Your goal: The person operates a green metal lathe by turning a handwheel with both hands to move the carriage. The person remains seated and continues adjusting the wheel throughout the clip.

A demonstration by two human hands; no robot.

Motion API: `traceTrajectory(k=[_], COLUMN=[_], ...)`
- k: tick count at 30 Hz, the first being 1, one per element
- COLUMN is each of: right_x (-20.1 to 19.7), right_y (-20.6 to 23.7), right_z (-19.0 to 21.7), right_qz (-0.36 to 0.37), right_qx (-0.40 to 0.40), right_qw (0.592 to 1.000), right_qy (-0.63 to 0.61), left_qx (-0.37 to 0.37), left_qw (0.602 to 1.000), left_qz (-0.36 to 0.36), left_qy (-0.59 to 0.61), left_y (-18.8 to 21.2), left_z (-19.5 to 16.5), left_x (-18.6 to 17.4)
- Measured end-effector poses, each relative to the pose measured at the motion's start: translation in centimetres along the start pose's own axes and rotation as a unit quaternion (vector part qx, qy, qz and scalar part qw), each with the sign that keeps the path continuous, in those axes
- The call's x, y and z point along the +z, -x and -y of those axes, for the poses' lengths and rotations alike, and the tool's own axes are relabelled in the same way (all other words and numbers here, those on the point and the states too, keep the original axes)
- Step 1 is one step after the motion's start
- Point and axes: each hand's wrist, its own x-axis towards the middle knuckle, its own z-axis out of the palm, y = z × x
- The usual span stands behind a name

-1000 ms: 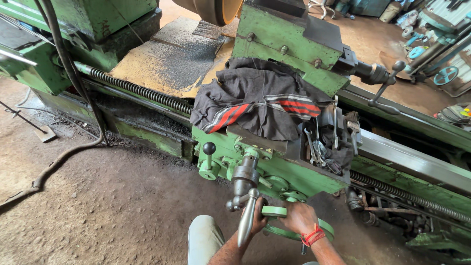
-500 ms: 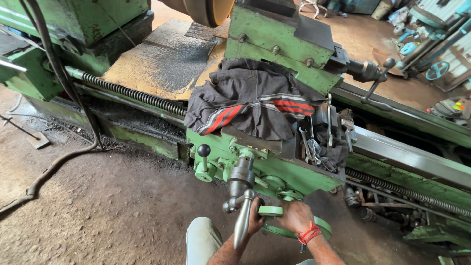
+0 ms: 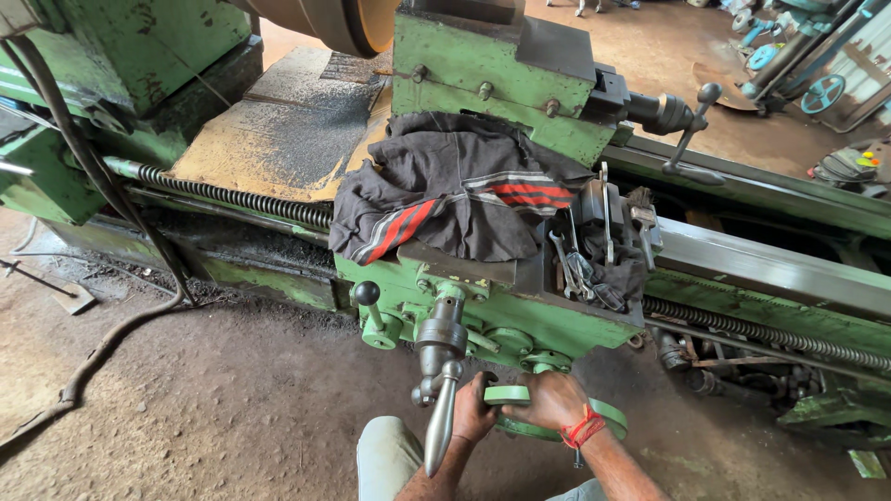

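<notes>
Head view, one entry.

Item: round green-painted metal handwheel (image 3: pixel 548 417) with a thick rim, paint worn, mounted low on the front of the green lathe carriage apron (image 3: pixel 483 311); largely covered by the hands.

Left hand (image 3: pixel 473 413): grip curled shut on the handwheel's left rim, just beside the long polished steel crank handle (image 3: pixel 439 422) that hangs from a grey hub.

Right hand (image 3: pixel 554 399): grip pressed closed over the handwheel's top rim; red thread band (image 3: pixel 583 429) at the wrist.

Above, on the carriage: crumpled black cloth with red and white stripes (image 3: pixel 455 199); loose steel spanners (image 3: pixel 580 264) to its right.

Surroundings: coiled lead screw (image 3: pixel 241 199) along the bed; black-knobbed lever (image 3: pixel 368 301) left of the crank; dark dirt floor (image 3: pixel 213 408); thick cable (image 3: pixel 102 343) lying across it.
</notes>
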Motion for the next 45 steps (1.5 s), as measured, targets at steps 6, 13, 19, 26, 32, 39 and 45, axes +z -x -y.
traceTrajectory(k=[6,13,19,26,32,39,45], right_x=[-0.4,0.1,0.4,0.4,0.3,1.2,0.9], right_y=[-0.2,-0.4,-0.5,-0.6,-0.5,-1.1,-1.2], right_z=[0.5,0.7,0.5,0.7,0.9,1.0,1.4], right_qz=[0.002,0.015,0.004,-0.004,-0.001,0.006,0.042], right_qx=[0.007,0.026,0.014,0.006,0.006,-0.027,-0.014], right_qw=[1.000,0.999,1.000,1.000,1.000,0.999,0.998], right_qy=[-0.009,0.017,0.015,0.017,0.023,0.028,0.033], left_qx=[0.010,-0.001,-0.007,-0.012,-0.018,-0.041,-0.054], left_qw=[1.000,1.000,1.000,1.000,0.999,0.999,0.998], left_qz=[0.005,0.009,0.014,0.012,0.021,0.014,0.034], left_qy=[-0.008,-0.004,0.003,-0.001,-0.016,-0.026,-0.014], left_y=[0.0,0.1,0.2,0.2,0.4,0.5,0.8], left_z=[0.6,1.0,1.4,1.8,1.8,2.0,1.4], left_x=[0.2,0.3,0.5,0.6,0.4,0.6,-0.1])
